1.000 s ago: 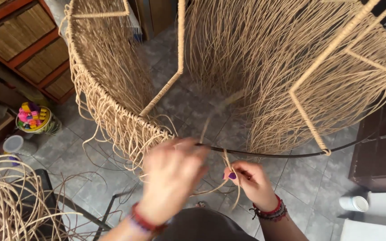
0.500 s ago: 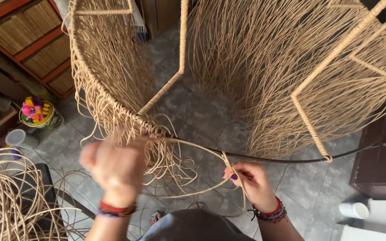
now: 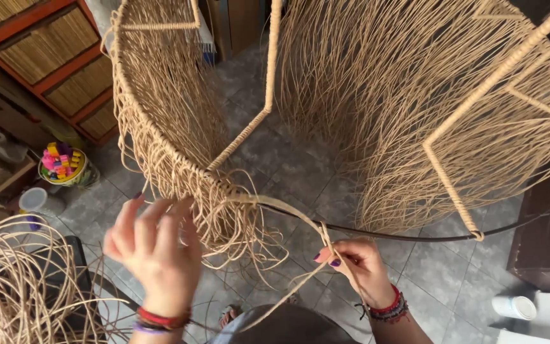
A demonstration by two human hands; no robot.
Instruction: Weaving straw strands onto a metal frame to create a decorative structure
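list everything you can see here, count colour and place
frame: one, tan wrapped rods, centre and top
rim: one, dark bare hoop, centre right
strands: many, tan, hanging from the frame
loose strand: one, tan, running from the frame to the right hand
coil: one pile, tan, bottom left
tub: one, filled with multicoloured bits, left on the floor
shelves: one unit, orange frame, top left
cup: one, white, bottom right
left hand: open, fingers spread, by the hanging strands
right hand: pinching the loose strand at the rim
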